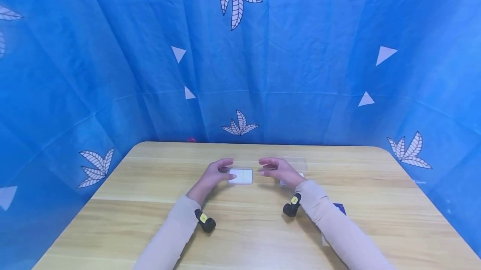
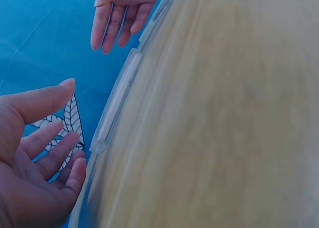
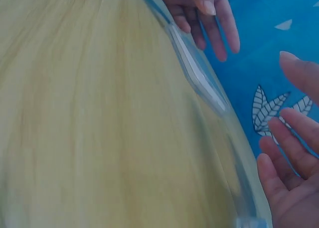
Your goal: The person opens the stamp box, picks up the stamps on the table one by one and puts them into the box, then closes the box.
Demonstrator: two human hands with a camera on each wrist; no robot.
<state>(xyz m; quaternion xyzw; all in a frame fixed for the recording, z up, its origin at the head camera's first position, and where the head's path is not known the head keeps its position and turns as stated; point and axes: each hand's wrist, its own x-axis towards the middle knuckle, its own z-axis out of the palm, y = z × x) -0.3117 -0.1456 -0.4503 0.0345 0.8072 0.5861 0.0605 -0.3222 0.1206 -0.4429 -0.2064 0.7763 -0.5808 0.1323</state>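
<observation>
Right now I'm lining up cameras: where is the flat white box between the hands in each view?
Head: white box, below centre.
Left wrist: white box, left of centre, slanted edge-on.
Right wrist: white box, upper right of centre, slanted edge-on.
Shared landmark: blue curtain behind it.

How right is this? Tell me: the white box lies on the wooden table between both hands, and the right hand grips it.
One slip: the right hand isn't gripping the white box; the head view shows a gap between them. The rest stands.
</observation>
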